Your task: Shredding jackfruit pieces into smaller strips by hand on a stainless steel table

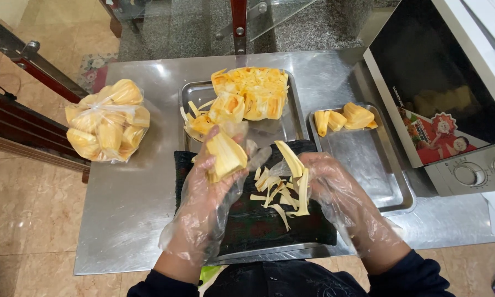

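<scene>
At the far left of the steel table sits a clear plastic bag tied shut and packed with yellow jackfruit pods. Right of it, toward the middle, a metal tray carries a large chunk of opened jackfruit, with a smaller torn section and loose pale strands lying against its near-left side.

Just in front of that tray, the left hand, inside a loose clear plastic glove, is raised over a dark cloth that covers a tray at the table's near edge. Its grip is closed around a single jackfruit pod, fingers curled about the lower part while the pale yellow top stands free above the thumb.

Between the two hands, a small heap of fibrous strips lies on the dark cloth. The right hand, also gloved, is just beside this heap; its grip is narrow, thumb and fingers pinching a long pale strip that curves up and over toward the left hand.

Further right stands a second metal tray, mostly bare, with a few cleaned pods gathered at its far end. At the far right a white microwave oven with a dark door and two knobs rests at the table's edge.
</scene>
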